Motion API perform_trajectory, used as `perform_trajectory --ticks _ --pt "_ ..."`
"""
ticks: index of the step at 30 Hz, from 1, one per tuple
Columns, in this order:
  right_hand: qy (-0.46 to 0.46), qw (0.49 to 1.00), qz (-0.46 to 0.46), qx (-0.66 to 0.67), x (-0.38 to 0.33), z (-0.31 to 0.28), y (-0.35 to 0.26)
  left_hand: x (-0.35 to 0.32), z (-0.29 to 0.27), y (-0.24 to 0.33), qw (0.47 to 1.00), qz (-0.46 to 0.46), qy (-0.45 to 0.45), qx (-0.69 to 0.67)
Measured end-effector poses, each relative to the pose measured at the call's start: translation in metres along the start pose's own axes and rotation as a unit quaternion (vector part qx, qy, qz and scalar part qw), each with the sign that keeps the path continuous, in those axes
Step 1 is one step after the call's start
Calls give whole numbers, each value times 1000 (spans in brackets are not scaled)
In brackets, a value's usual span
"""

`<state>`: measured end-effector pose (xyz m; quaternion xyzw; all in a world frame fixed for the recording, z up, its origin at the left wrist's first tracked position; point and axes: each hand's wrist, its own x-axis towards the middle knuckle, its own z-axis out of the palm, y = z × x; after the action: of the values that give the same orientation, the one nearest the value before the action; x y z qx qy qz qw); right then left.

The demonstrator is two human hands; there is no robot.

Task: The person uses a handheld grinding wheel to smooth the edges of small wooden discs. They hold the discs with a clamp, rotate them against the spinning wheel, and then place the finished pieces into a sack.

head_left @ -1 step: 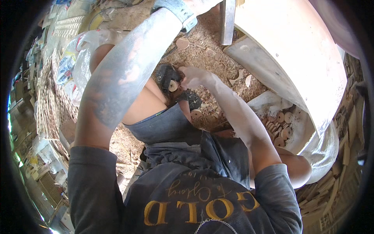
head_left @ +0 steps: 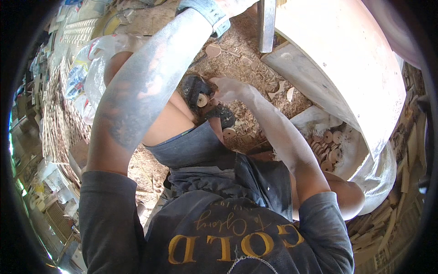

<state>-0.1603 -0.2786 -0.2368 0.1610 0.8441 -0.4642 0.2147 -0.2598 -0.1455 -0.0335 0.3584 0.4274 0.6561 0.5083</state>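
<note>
Little has moved: right hand [head_left: 229,89] near a wooden disc [head_left: 202,100], left hand [head_left: 233,6] cropped, grips unclear.

Sm. wood disc [head_left: 202,100] — pale, rnd — by dk footwear [head_left: 191,86].

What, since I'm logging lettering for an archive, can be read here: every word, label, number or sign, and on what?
Dark shirt: large yellow block letters, upside down to the camera, with thinner script above them in the picture; I won't copy the wording.
Plastic bag: coloured markings, too blurred to read.
I can make out no other lettering.
</note>
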Motion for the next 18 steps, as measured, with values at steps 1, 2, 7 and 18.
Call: perform_trajectory --ticks 1,2,7,18 --pt "-52 998 21 -39 -3 -1 1 -1 -1 1 999 30 10 35" --pt "-91 992 31 -76 -6 -2 1 -2 0 1 999 4 23 23" --pt "58 994 -13 -90 -31 27 -10 -4 1 6 999 -36 0 -23" --pt "28 989 7 144 19 47 -30 -7 3 10 998 -50 -15 -40"
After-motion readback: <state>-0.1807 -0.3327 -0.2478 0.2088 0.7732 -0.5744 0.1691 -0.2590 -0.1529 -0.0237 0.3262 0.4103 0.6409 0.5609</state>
